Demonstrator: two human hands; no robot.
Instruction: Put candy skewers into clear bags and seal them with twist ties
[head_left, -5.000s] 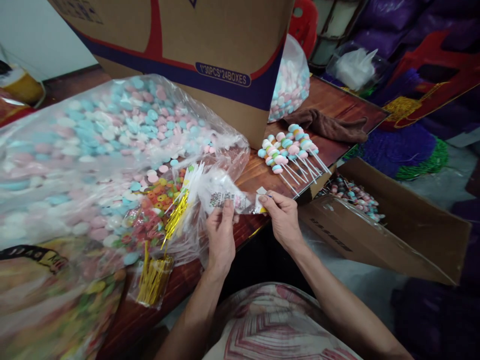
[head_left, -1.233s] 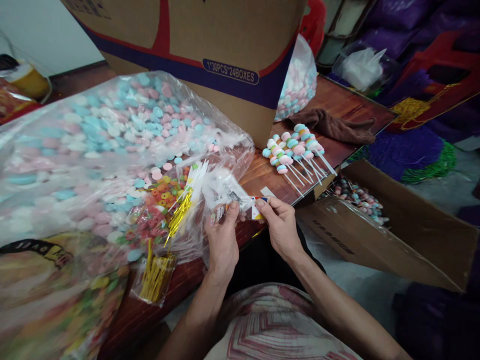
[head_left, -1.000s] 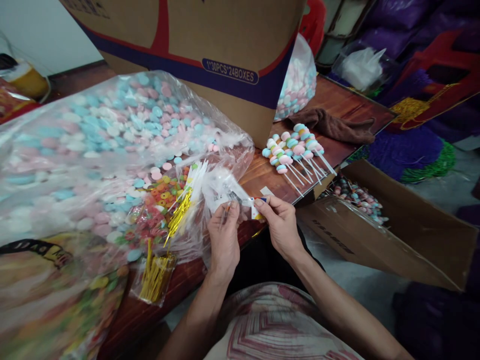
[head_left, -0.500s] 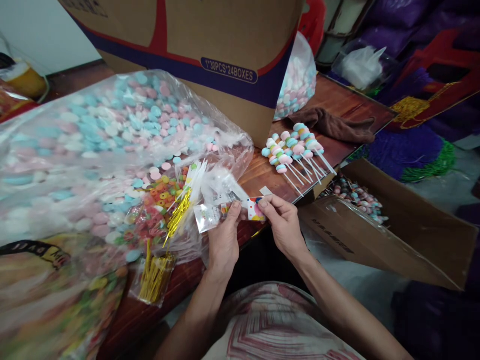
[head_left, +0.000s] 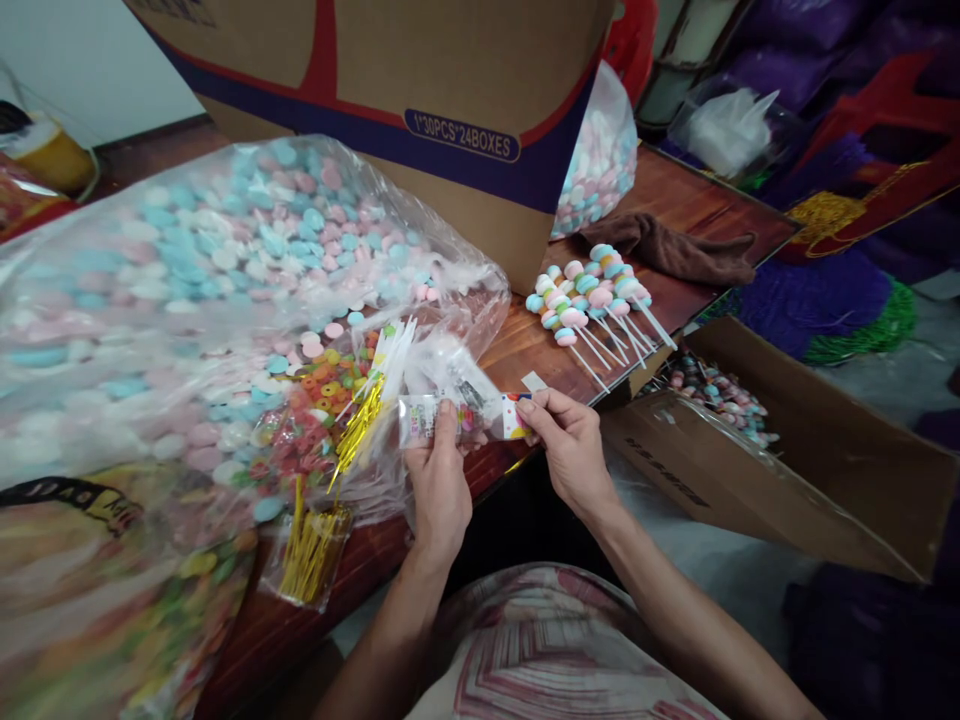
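Head view: left hand point(head_left: 441, 490) pinching small, clear plastic packet with printed label point(head_left: 418, 420) under thumb; right hand point(head_left: 574, 450) gripping flat, white, colour-dotted piece point(head_left: 513, 414) by edge, both being held near brown wooden surface point(head_left: 517, 340). Handling well probably means keeping each grip light, packet untwisted.

We find, on the table point(head_left: 510, 345), a bag of candies point(head_left: 255, 235) at left, a carton point(head_left: 450, 70) behind it and candy skewers point(head_left: 589, 295) at right before a cloth point(head_left: 667, 245), with a box point(head_left: 682, 470) beyond the right edge and a packet point(head_left: 476, 417) between left hand point(head_left: 439, 485) and right hand point(head_left: 572, 450).
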